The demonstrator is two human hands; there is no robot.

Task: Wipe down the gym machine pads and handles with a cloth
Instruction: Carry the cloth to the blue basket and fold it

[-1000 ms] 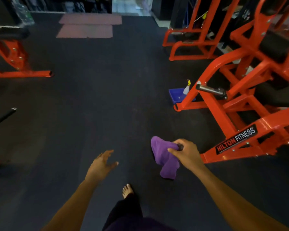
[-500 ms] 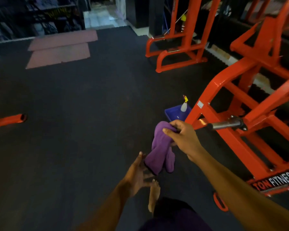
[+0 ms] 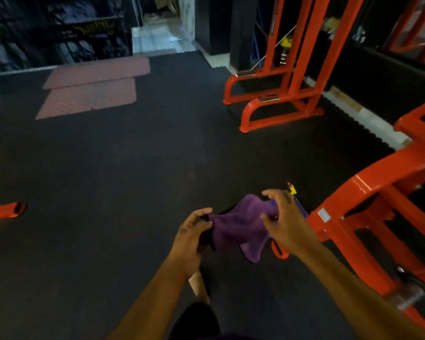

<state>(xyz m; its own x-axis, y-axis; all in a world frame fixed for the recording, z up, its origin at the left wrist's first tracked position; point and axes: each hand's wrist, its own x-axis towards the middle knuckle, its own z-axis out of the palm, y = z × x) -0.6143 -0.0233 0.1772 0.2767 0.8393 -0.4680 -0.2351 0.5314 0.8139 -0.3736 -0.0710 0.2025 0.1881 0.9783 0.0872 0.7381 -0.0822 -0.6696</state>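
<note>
A purple cloth [image 3: 241,229] hangs spread between both hands, low in the middle of the view. My left hand [image 3: 192,231] pinches its left edge. My right hand [image 3: 284,222] grips its right upper corner with curled fingers. The orange gym machine [image 3: 368,192] stands just to the right of my right hand; its steel handle [image 3: 412,296] pokes out low at the right edge. No pad of this machine shows clearly.
Behind my right hand a spray bottle's yellow nozzle [image 3: 291,188] peeks out. A second orange frame [image 3: 280,104] stands at the back right. An orange bar end [image 3: 8,211] lies at the left. Pink mats [image 3: 91,87] lie far back on the black floor. My bare foot [image 3: 199,283] is below the cloth.
I have walked closer to the machine. My left hand rose from hanging free and took hold of the cloth's left edge; the cloth, bunched in my right hand before, is now spread between both hands.
</note>
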